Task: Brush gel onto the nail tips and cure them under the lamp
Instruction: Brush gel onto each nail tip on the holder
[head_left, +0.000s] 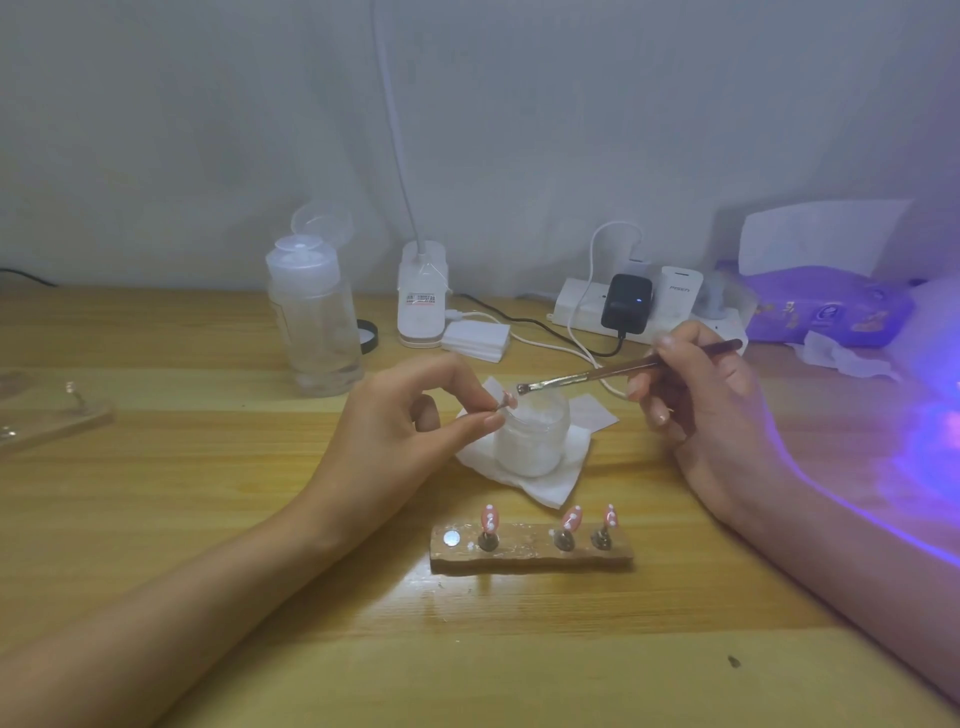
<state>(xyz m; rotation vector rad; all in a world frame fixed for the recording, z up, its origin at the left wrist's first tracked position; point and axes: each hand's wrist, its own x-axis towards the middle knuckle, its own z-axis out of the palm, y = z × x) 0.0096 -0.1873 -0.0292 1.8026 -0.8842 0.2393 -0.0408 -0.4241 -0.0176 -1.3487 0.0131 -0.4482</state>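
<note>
My left hand pinches a small pink nail tip on its stand, just above a clear glass jar. My right hand grips a thin brush, whose bristle end hovers right beside the pinched tip. Near the table's front, a wooden holder block carries three pink nail tips with white marks, standing upright. Purple light from the curing lamp glows at the right edge; the lamp itself is mostly out of frame.
The jar sits on a white tissue. At the back stand a clear pump bottle, a white desk-lamp base, a pile of white pads, a power strip with chargers and a purple tissue pack. A clear tray lies far left.
</note>
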